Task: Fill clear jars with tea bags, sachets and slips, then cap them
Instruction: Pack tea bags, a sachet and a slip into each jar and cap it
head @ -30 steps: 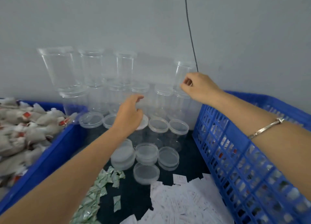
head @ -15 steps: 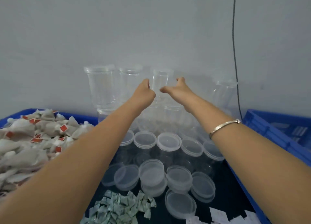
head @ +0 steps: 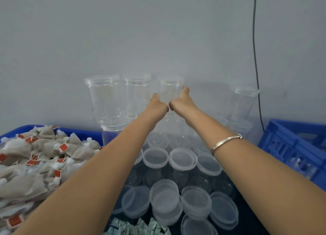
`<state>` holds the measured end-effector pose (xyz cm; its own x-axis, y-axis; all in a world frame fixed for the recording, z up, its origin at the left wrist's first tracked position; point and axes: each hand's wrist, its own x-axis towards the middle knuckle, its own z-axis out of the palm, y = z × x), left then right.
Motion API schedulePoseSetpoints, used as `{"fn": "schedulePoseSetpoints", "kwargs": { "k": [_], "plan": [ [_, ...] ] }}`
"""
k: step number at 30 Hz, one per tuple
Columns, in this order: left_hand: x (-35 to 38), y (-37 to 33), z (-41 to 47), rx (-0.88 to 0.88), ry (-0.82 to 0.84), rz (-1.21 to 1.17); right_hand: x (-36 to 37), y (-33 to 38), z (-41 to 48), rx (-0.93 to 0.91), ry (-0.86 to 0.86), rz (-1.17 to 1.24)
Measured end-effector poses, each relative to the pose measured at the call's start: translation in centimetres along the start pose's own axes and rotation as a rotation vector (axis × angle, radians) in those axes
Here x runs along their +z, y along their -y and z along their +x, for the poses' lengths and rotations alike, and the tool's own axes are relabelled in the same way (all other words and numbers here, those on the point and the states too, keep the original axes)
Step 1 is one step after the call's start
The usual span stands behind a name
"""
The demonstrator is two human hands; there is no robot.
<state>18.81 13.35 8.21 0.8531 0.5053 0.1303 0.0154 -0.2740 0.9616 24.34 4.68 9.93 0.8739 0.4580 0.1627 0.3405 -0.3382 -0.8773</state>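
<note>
I see both arms outstretched | left hand (head: 157, 105) and right hand (head: 181, 102) flanking jar (head: 170, 85), thumbs up | can't tell if clasped

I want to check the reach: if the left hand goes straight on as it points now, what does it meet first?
Likely the top-row clear jar just ahead of the left hand; the right hand is at its other side. Contact is unclear.
</note>
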Motion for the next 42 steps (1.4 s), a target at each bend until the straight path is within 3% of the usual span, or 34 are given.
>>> {"fn": "schedulePoseSetpoints", "kwargs": {
  "k": [8,14,19,21,26,29,33,38,42],
  "plan": [
    [-1.2,-2.1,-9.5,0.148,-0.022,0.046,-4.4,-0.1,-10.9,-0.185,-0.084,-0.074],
    [-1.6,-1.3,-20.6,0.302,0.046,-0.018,-6.8,0.4,-20.3,-0.174,0.037,-0.132],
    [-1.8,3.6,-28.2,0.263,0.159,-0.188,-6.4,-0.4,-26.3,-0.295,0.086,-0.370],
    [-1.9,6.0,-30.8,0.245,0.217,-0.125,-5.5,-0.6,-28.4,-0.283,0.139,-0.451],
    [-1.6,11.7,-36.6,0.094,0.300,-0.025,-1.4,-2.6,-33.8,-0.254,0.368,-0.988],
    [-1.2,13.9,-39.2,0.084,0.243,0.010,1.3,-4.1,-36.4,-0.328,0.427,-1.148],
    [-1.0,16.5,-40.8,0.044,0.279,-0.117,3.8,-4.9,-37.7,-0.252,0.519,-1.203],
    [-0.6,18.7,-40.4,0.004,0.273,-0.088,5.6,-5.4,-38.4,-0.241,0.493,-1.191],
    [-0.5,18.6,-38.6,0.007,0.347,-0.085,4.7,-5.1,-37.2,-0.199,0.574,-1.170]
  ]
}}
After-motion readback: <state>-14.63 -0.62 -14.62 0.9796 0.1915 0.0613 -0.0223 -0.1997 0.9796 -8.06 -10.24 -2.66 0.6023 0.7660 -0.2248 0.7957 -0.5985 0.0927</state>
